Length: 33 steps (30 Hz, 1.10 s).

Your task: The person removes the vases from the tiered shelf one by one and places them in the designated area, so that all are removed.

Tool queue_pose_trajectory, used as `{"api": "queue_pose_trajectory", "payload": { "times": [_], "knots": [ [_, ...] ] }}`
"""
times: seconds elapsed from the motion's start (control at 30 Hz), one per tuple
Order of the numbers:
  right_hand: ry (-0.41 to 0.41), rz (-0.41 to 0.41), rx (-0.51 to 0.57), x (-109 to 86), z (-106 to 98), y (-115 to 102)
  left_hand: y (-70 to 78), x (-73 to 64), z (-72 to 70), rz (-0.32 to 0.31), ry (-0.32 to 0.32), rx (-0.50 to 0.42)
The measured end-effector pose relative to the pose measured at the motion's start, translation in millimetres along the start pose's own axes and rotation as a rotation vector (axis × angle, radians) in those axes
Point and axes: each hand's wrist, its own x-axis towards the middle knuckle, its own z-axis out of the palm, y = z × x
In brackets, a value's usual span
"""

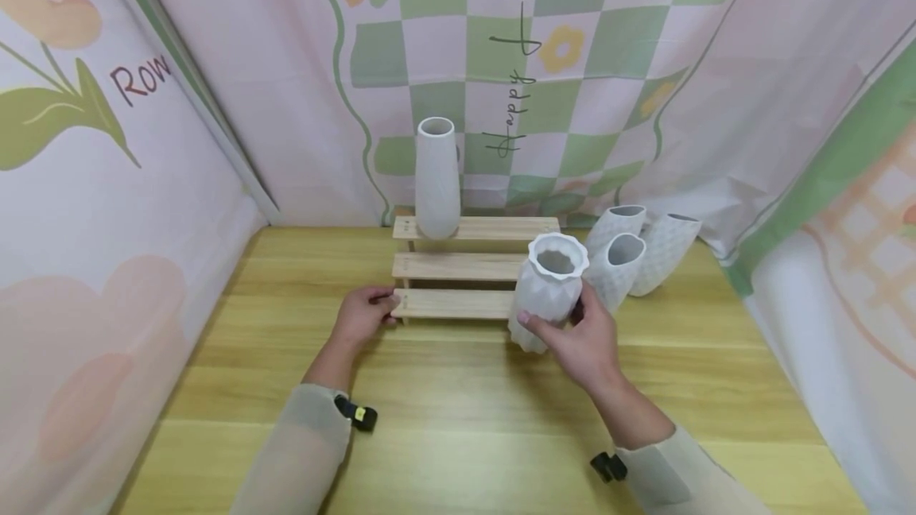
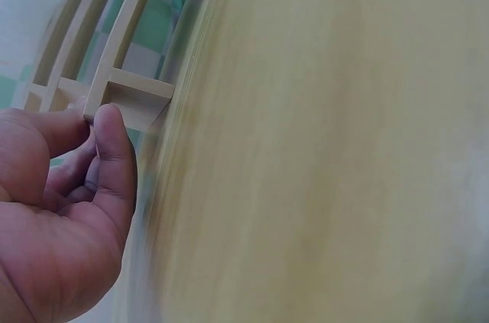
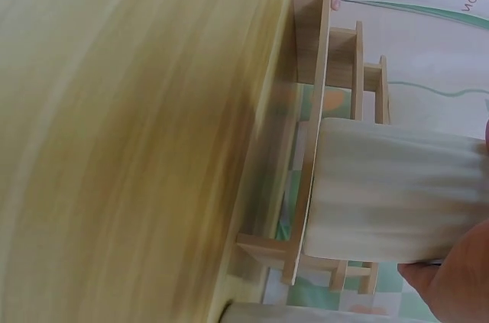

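A three-step wooden rack (image 1: 458,304) stands on the table, and my left hand (image 1: 363,316) pinches the left end of its lowest board between thumb and fingers. In my right hand (image 1: 588,344) I grip a white vase (image 1: 540,296) with a scalloped rim and faceted sides, thumb across its front. This vase is tilted slightly, by the right end of the lowest board; the right wrist view shows its base (image 3: 325,193) right at that board. A tall, slim white vase (image 1: 437,181) stands upright on the top board, toward the left.
To the right of the rack, white textured vases with slanted mouths, including a front one (image 1: 619,269) and a right one (image 1: 665,253), stand close together. A patterned curtain (image 1: 501,86) hangs behind, with fabric walls at both sides. The wooden table (image 1: 444,420) extends toward me.
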Motion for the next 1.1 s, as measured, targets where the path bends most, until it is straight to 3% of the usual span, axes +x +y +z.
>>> {"api": "queue_pose_trajectory", "payload": {
  "times": [0.63, 1.1],
  "knots": [
    [0.029, 0.003, 0.006, -20.3, -19.4, 11.8, -0.2, 0.4, 0.4, -0.005, -0.001, -0.010],
    [0.069, 0.066, -0.021, -36.3, -36.6, 16.5, -0.4, 0.4, -0.2, -0.003, 0.000, -0.018]
  ]
}}
